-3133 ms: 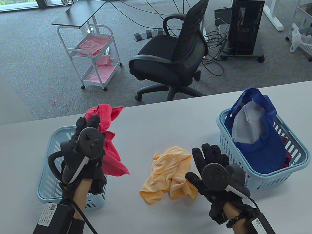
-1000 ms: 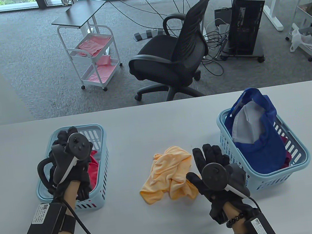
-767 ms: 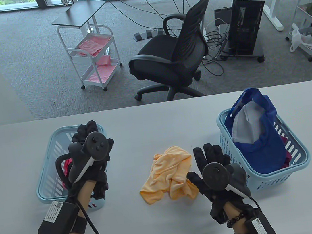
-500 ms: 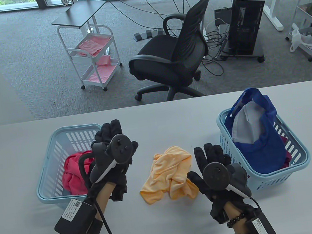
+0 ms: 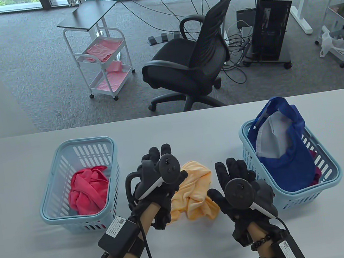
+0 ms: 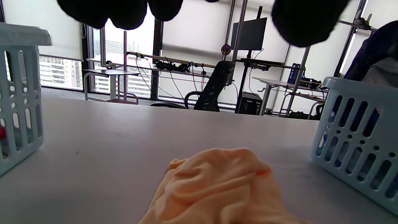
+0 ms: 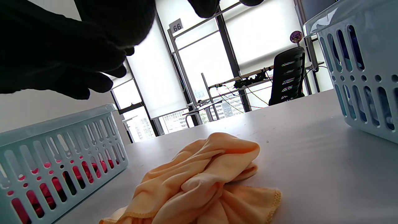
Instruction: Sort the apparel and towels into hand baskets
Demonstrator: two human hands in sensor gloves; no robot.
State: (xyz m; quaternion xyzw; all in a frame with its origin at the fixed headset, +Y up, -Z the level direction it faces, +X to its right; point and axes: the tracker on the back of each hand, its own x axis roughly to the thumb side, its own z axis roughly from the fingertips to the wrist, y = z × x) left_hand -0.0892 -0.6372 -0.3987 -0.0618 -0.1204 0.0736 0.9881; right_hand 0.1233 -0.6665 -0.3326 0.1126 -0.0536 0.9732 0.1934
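Note:
An orange towel [image 5: 196, 189] lies crumpled on the white table between two light-blue baskets. My left hand [image 5: 159, 162] hovers over the towel's left part, fingers spread and holding nothing; in the left wrist view its fingertips [image 6: 124, 12] hang above the towel [image 6: 217, 186] without touching it. My right hand [image 5: 227, 179] is open and empty at the towel's right edge, beside the right basket [image 5: 308, 191]. The left basket [image 5: 48, 213] holds a red cloth [image 5: 86, 193]. The right basket holds a blue and white cap [image 5: 286, 148] over darker red fabric.
An office chair [image 5: 194, 61] and a white trolley [image 5: 101, 59] stand on the carpet beyond the table's far edge. The towel also shows in the right wrist view [image 7: 199, 180], between the left basket [image 7: 62, 146] and the right basket [image 7: 367, 62].
My left hand put the red cloth into the left basket, let go, and moved right to above the orange towel. My right hand has stayed in place.

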